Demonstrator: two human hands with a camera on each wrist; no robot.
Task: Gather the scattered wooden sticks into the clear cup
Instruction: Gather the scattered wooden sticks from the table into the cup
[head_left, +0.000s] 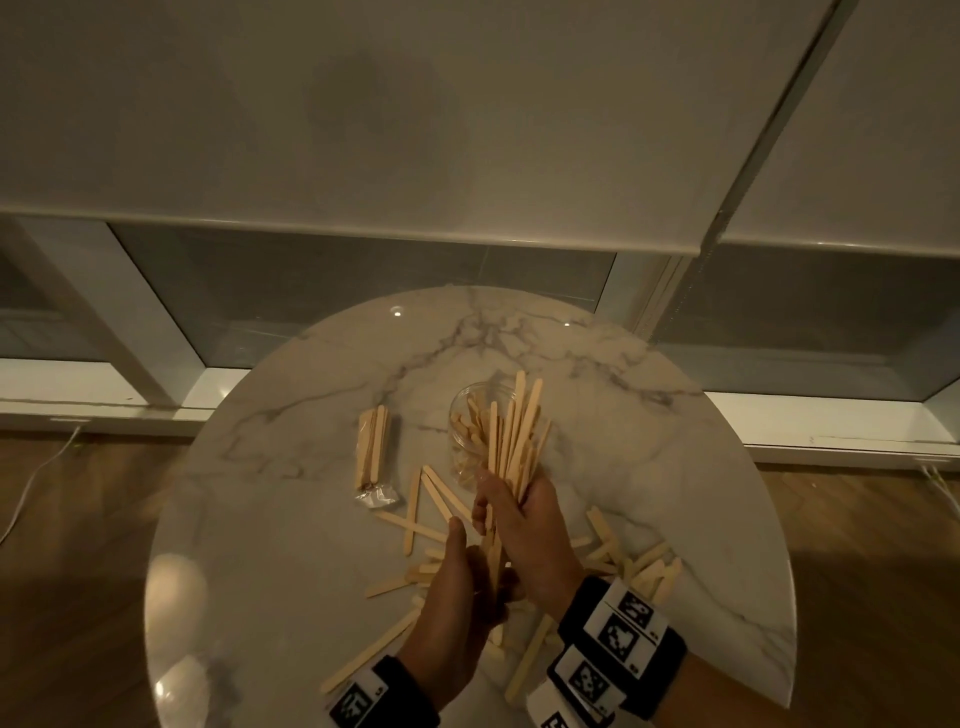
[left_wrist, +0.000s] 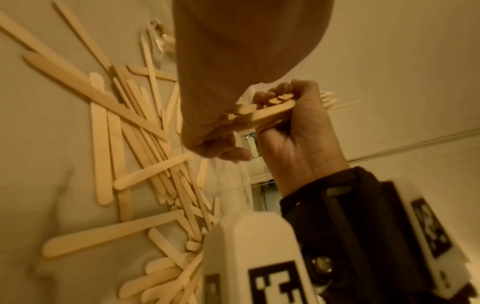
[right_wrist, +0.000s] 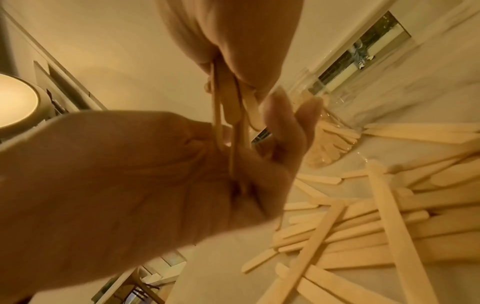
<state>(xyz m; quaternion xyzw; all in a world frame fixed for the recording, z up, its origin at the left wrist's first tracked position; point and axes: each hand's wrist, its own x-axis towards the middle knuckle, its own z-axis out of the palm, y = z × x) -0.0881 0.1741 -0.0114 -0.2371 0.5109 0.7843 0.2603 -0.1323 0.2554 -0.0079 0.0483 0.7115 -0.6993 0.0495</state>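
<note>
**Nearly ready to drop: a fistful of sticks aimed at the cup**

Nearest the camera, the left hand (head_left: 457, 597) cups the lower ends of the bundle (head_left: 511, 441), its fingers loosely curled around them. Just above it, the right hand (head_left: 524, 519) is clamped round the middle of the bundle, whose long axis points up and away, fanning out over the clear cup (head_left: 470, 415). So the cup stands just beyond the right-hand grip, directly along the sticks' length, already holding some. I judge the right hand is better placed to lower them in. Loose sticks (head_left: 410, 514) litter the marble table (head_left: 260, 545) around both wrists; a wrapped pack (head_left: 371, 449) lies left of the cup.
</note>
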